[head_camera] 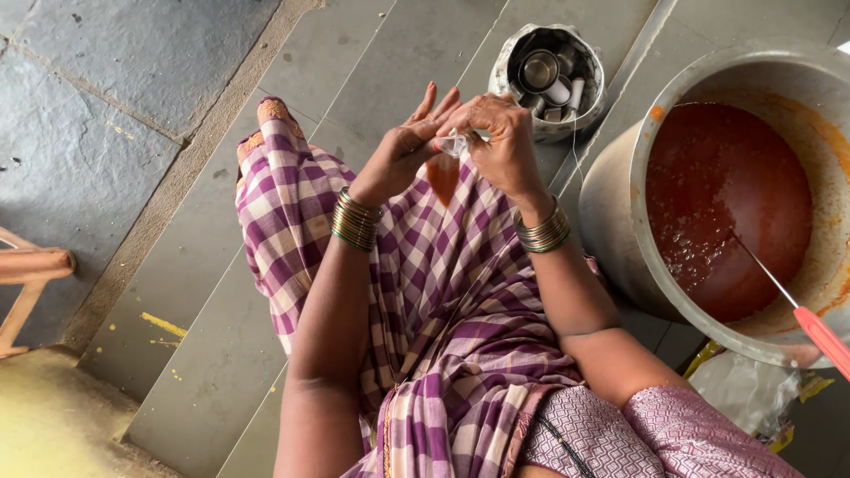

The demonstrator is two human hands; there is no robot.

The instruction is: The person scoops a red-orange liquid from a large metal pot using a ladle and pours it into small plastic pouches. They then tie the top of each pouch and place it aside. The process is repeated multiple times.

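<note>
Both my hands are raised over my lap, which is draped in purple-and-white checked cloth (443,292). My left hand (407,146) and my right hand (500,137) pinch the top of a small clear plastic bag (445,164) holding orange-red sauce that hangs between them. A thin white thread (575,150) trails from my right hand down toward the big pot. Bangles ring both wrists.
A large metal pot (620,204) of red-orange sauce stands at the right, with a red-handled ladle (819,332) resting in it. A smaller steel vessel (505,66) with several cups inside sits beyond my hands. Grey stone steps lie below; a wooden stool leg (31,265) is at left.
</note>
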